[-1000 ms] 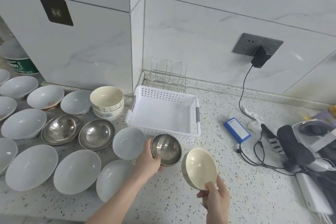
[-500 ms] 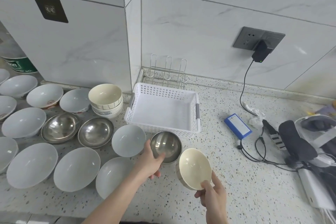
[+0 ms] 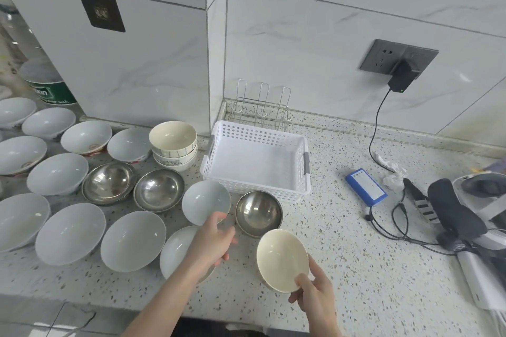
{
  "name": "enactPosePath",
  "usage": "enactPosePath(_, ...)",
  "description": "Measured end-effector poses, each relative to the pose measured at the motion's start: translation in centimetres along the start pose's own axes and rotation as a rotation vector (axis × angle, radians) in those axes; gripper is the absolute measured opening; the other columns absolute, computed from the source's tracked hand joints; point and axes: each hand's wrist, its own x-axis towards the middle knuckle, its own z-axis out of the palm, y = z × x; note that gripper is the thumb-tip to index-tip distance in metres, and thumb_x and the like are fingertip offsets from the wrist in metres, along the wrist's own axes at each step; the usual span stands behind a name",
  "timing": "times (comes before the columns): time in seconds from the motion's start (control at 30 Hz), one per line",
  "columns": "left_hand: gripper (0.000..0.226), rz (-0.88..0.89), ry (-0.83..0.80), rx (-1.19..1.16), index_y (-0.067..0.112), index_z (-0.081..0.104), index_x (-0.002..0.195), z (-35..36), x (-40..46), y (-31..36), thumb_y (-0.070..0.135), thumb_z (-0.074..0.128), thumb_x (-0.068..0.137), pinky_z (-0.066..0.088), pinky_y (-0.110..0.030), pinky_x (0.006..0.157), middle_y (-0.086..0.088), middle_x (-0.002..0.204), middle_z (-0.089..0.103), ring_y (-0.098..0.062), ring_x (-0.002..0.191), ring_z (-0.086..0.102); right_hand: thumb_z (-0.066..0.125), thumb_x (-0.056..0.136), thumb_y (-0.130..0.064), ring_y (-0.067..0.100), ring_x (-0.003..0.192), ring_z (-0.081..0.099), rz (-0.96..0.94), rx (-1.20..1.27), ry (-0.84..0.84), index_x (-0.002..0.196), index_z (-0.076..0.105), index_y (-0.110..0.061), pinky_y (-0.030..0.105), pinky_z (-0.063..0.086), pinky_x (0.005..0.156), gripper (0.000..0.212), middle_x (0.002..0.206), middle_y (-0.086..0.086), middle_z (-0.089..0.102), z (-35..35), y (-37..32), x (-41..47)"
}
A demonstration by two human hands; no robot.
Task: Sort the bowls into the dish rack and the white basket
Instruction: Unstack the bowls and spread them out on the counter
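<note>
- Since the earlier frame, the steel bowl (image 3: 258, 213) has been let go by the left hand (image 3: 212, 241) and is now seen resting on the counter (image 3: 356, 268), just in front of the white basket (image 3: 256, 161).
- At the left of the frame, a spread of pale bowls (image 3: 69, 232) is laid out rim-up in rows; it is judged that they are set out singly so each can be picked without unstacking.
- Left of centre, two further steel bowls (image 3: 109, 182) are placed side by side, and a stack of cream bowls (image 3: 173, 142) stands behind them; like kinds appear to be grouped.
- Below centre, the left hand is seen empty, fingers loosely curved, hovering above a pale bowl (image 3: 178, 249) and near another pale bowl (image 3: 206, 201); which is intended next cannot be told.
- At centre, the white basket is seen empty, with the wire dish rack (image 3: 261, 107) directly behind it against the wall; neither holds a bowl yet.
- Lower centre-right, a cream bowl (image 3: 282, 257) is pinched at its near rim by the right hand (image 3: 315, 295), thumb inside, and is held tilted off the counter, presumably ready for transfer to a container.
- At the right, a blue battery pack (image 3: 365, 186), cables and a headset (image 3: 482, 200) are noted, apart from the task.
</note>
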Motion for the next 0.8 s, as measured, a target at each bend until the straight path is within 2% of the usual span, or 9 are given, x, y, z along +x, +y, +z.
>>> enactPosePath(0.1,0.024,-0.011,0.05,-0.068,0.02,0.055,0.118,-1.4,-0.5,-0.4,0.019,0.051,0.094,0.03,-0.021,0.036,-0.006,0.088,0.073,-0.009,0.038,0.048,0.047,0.086,0.009,0.018,0.041,0.052,-0.021,-0.061,-0.059,0.14,0.052,-0.018,0.02,0.038,0.04,0.061,0.047,0.017,0.058,0.7,0.7,-0.3)
enactPosePath(0.27,0.011,0.032,0.135,-0.134,0.022,0.062,0.101,-2.8,-1.0,-1.2,0.018,0.055,0.094,0.03,-0.021,0.036,-0.001,0.075,0.074,-0.01,0.04,0.048,0.05,0.086,0.004,0.014,0.046,0.059,-0.06,-0.136,-0.102,0.143,0.049,-0.024,0.018,0.045,0.048,0.063,0.051,0.012,0.065,2.5,1.6,-0.9)
enactPosePath(0.37,0.01,0.05,0.155,-0.141,0.024,0.062,0.098,-3.2,-1.3,-1.5,0.019,0.056,0.094,0.03,-0.019,0.035,0.002,0.071,0.074,-0.009,0.04,0.048,0.05,0.087,0.0,0.011,0.05,0.062,-0.071,-0.184,-0.115,0.144,0.047,-0.027,0.018,0.048,0.056,0.063,0.055,0.013,0.068,3.5,1.7,-0.9)
enactPosePath(0.53,0.009,0.078,0.16,-0.111,0.026,0.062,0.097,-3.5,-1.5,-1.9,0.02,0.056,0.095,0.031,-0.018,0.036,0.008,0.07,0.074,-0.006,0.039,0.047,0.05,0.087,-0.001,0.011,0.048,0.061,-0.087,-0.199,-0.131,0.144,0.046,-0.026,0.014,0.047,0.052,0.062,0.053,0.009,0.067,4.3,1.6,-0.5)
enactPosePath(0.8,0.009,0.084,0.141,-0.073,0.026,0.062,0.098,-3.5,-1.3,-2.1,0.021,0.055,0.095,0.033,-0.018,0.037,0.008,0.071,0.074,-0.006,0.04,0.049,0.052,0.087,-0.005,0.007,0.052,0.063,-0.1,-0.272,-0.145,0.142,0.043,-0.03,0.013,0.045,0.05,0.06,0.054,0.008,0.068,4.6,1.9,-0.2)
